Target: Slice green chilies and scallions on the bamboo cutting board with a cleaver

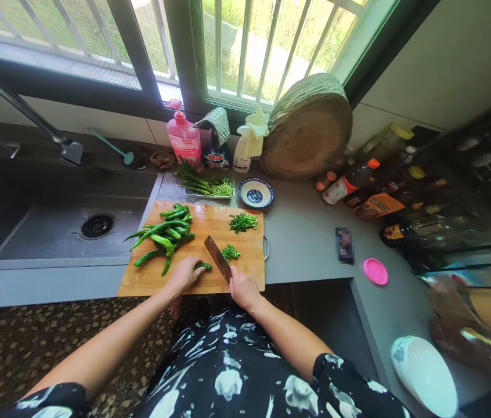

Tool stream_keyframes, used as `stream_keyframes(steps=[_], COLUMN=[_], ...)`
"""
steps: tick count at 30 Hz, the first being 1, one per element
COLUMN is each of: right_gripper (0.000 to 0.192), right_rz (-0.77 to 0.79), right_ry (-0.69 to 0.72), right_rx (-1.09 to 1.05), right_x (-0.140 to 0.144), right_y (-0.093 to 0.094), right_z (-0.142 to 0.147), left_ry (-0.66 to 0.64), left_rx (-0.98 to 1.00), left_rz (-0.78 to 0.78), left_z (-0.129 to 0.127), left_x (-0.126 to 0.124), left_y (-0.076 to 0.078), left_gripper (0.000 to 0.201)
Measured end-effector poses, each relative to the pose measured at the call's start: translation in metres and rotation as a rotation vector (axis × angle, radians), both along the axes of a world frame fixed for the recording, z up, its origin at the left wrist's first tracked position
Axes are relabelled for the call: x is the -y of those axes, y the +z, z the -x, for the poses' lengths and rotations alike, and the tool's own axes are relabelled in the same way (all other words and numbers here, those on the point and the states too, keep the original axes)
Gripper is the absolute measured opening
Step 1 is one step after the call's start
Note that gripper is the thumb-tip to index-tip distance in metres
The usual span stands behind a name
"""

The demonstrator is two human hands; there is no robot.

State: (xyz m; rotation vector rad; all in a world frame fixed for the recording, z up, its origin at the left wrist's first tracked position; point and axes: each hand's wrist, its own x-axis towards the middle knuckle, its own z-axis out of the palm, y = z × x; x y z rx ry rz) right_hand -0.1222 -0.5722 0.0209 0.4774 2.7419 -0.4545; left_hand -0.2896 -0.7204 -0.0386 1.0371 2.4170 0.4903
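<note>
Peppers (pixel 162 238) on cutting board (pixel 150 281); sink (pixel 54 226) left; bowl (pixel 256 192) behind.

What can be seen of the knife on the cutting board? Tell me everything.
The knife is a cleaver with a broad rectangular blade, metal by its look and dark in this light. The right hand covers its handle. The blade slants up and to the left over the wooden cutting board, its edge down beside the green pepper that the left hand pins. A small pile of chopped green pieces lies just to its right.

Pink soap bottle (pixel 184 138) beside round wooden block (pixel 307 137).
</note>
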Motion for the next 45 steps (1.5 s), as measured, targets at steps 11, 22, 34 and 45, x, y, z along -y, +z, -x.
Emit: stream_keyframes(steps=[11,22,34,45], right_gripper=[0.035,0.036,0.033,0.037], right_rz=[-0.100,-0.098,-0.125,-0.091], right_ry=[0.007,-0.006,0.077,0.112], right_rx=[0.007,0.022,0.001,-0.002], right_x=[-0.030,-0.015,-0.011,-0.014], right_y=[0.012,0.022,0.027,0.015], right_z=[0.018,0.019,0.008,0.036], left_ry=[0.104,-0.369,-0.383,-0.349], left_rx=[-0.281,-0.254,-0.268,-0.272], left_rz=[-0.214,-0.393,-0.412,-0.478], left_z=[-0.019,-0.006,-0.004,-0.010], left_x=[-0.035,-0.023,-0.018,-0.019], left_y=[0.017,-0.028,-0.049,-0.041], left_gripper=[0.028,0.036,0.037,0.036])
